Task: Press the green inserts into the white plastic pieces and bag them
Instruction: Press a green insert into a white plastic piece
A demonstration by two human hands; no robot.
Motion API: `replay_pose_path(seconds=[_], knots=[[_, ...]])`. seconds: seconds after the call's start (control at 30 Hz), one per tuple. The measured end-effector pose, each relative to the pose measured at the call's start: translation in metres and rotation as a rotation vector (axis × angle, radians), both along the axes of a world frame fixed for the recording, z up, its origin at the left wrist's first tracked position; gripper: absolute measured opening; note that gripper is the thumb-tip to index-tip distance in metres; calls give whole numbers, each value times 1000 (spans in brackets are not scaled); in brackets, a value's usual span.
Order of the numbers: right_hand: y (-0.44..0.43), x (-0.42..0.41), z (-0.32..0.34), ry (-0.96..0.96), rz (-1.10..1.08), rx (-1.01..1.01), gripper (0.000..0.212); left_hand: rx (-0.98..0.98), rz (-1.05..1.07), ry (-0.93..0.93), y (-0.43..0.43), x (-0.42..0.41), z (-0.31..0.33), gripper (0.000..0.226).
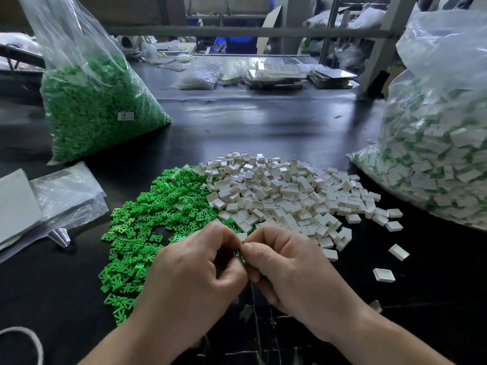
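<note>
Between the touching fingertips of both hands, a white piece [242, 236] was pinched; left hand [195, 280] and right hand [290, 270] were curled around it. Just beyond the fingers lay green inserts [137, 233] to the left and white plastic pieces [284, 196] to the right, with a filled bag [442, 61] farther right.

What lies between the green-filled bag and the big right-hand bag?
Head view: bare black table, with loose green inserts and white pieces heaped just nearer.

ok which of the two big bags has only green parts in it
The bag on the left: it is packed solid green, while the bag on the right holds white pieces with green showing among them.
</note>
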State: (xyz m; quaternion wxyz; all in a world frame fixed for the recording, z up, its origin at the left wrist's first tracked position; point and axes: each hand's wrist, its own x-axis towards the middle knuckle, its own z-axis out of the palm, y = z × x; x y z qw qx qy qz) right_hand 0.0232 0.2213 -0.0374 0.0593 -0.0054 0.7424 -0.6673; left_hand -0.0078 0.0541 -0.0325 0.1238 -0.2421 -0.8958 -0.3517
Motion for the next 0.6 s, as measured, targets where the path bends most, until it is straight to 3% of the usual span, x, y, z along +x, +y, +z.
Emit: replay_pose_path(seconds=[0.1,0.27,0.33,0.47,0.53,0.6], knots=[[2,0,-2,82,23,104,17,72,-42,-73,-1,-3,-3,7],[3,-2,-3,-16,44,28,19,62,-51,-91,1,-1,-3,7],[3,-5,-2,-101,57,-131,18,62,-58,-110,0,-1,0,9],[16,-12,3,-246,94,-704,14,-55,56,-27,-9,-7,-2,6],[25,-15,3,-259,69,-891,15,-224,99,22,-14,-12,-5,27],[28,-16,3,-259,25,-880,20,-379,130,40,-16,-16,-8,58]])
